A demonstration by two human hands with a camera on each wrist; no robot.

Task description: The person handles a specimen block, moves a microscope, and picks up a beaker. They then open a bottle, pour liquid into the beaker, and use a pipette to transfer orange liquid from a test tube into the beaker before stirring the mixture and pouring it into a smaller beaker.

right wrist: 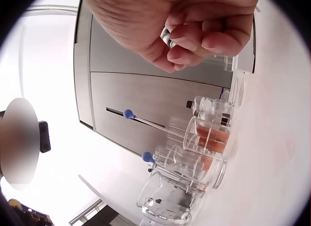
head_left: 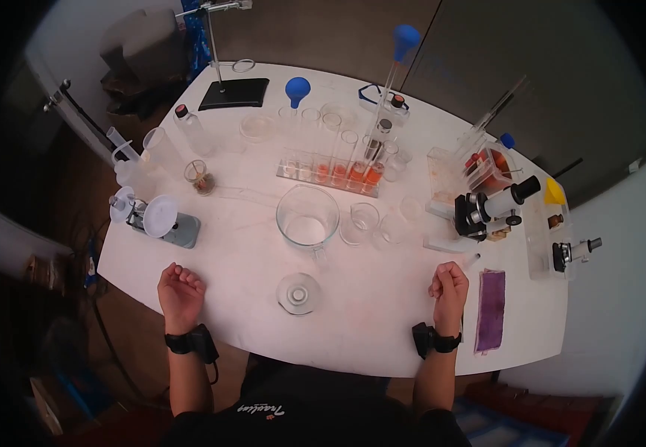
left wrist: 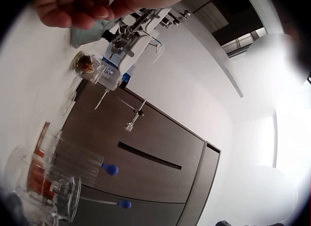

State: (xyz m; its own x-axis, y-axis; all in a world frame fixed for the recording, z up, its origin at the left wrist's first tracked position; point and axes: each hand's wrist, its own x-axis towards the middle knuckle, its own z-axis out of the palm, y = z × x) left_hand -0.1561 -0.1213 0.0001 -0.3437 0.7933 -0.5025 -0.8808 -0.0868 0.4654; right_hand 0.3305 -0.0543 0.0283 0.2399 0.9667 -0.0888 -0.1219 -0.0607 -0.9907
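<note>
My left hand rests palm up near the table's front left, fingers loosely curled and holding nothing. Just beyond it stands a small balance with white pans. My right hand is on the right side, its fingers loosely bent with no object visibly gripped. A microscope stands ahead of that hand, and a purple cloth lies to its right. Between the hands sits a round clear glass vessel with a small ring at its centre. Behind it is a large glass beaker.
A rack holds several test tubes, some with orange liquid. Smaller glass beakers stand right of the large one. Blue-bulbed droppers rise at the back. A ring stand, bottle and clear bin stand around the edges.
</note>
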